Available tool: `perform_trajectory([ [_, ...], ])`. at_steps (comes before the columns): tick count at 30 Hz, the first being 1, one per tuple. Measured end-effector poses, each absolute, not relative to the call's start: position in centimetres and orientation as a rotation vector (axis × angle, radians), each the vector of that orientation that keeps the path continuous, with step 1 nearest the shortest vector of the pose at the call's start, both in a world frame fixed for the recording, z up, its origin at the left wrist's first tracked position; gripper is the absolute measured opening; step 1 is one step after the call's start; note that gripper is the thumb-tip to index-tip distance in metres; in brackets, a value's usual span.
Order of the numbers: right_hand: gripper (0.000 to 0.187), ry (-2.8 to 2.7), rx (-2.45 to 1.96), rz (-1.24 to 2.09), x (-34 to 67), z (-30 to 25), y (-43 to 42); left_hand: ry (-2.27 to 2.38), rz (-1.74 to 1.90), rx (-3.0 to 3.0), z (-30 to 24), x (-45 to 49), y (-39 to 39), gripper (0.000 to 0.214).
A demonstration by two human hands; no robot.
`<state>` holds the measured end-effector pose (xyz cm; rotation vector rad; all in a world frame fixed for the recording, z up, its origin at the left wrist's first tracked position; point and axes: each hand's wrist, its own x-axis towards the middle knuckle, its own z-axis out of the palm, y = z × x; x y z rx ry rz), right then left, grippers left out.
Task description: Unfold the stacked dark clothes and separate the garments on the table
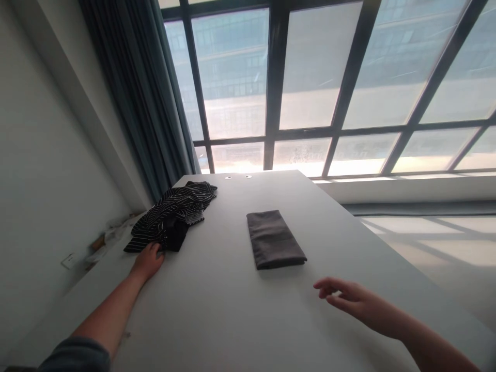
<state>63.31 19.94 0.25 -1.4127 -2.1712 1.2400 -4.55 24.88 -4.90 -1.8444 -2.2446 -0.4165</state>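
A crumpled black garment with thin white stripes (pixel 172 214) is lying in a loose heap near the far left corner of the worktop (pixel 232 310), and the left hand (pixel 148 261) is reaching out to it, its fingertips touching the near edge of the cloth; whether the grip is closing on the fabric cannot be told, since the fingers are curling under the hem. To the right of the heap, well apart from it, a dark grey cloth (pixel 274 238) is sitting folded into a neat rectangle, lying flat near the middle of the surface. The right hand (pixel 349 299) is hovering just above the worktop, near the folded cloth's closest corner but not touching it, its grip apart with the fingers loosely spread and holding nothing. The worktop itself is running pale and smooth away from the person, with two small round fittings (pixel 237 177) showing at its far edge. Behind it a wide window with dark frames (pixel 275 82) is letting in bright daylight, a blue-grey curtain (pixel 143 93) is hanging at the left, and a white wall (pixel 42 155) is closing off that side
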Motion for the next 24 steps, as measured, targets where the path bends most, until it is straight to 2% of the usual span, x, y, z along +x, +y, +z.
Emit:
perform_trajectory([
  [3, 0.048, -2.255, -1.355, 0.778, 60.3, -3.5, 22.9, -2.156, -0.544, -1.734, -6.6, -3.6, 24.6, 0.036],
  [6, 0.05, -2.079, -1.385, 0.293, 56.6, -6.9, 26.2, -2.107, -0.551, -1.67, -7.0, -0.5, 25.4, 0.044],
  [9, 0.042, -1.987, -1.304, 0.105, 53.9, -8.2, 28.8, -2.271, -0.42, -1.596, -7.0, 3.9, 26.5, 0.048],
  [11, 0.044, -1.939, -1.248, 0.068, 53.0, -8.2, 30.0, -2.373, -0.372, -1.477, -7.1, 6.6, 26.8, 0.054],
  [14, 0.06, -1.839, -1.208, 0.089, 52.7, -8.0, 31.4, -2.36, -0.348, -1.476, -7.5, 10.1, 26.8, 0.066],
  [16, 0.066, -1.768, -1.22, 0.133, 52.7, -8.1, 32.4, -2.308, -0.325, -1.626, -7.8, 12.6, 26.8, 0.064],
  [19, 0.059, -1.628, -1.297, 0.21, 52.5, -8.5, 34.6, -2.26, -0.252, -2.013, -8.0, 17.5, 27.6, 0.055],
  [24, 0.042, -1.529, -1.511, 0.355, 52.2, -8.6, 37.6, -2.189, -0.286, -2.37, -7.8, 26.4, 31.4, 0.057],
])
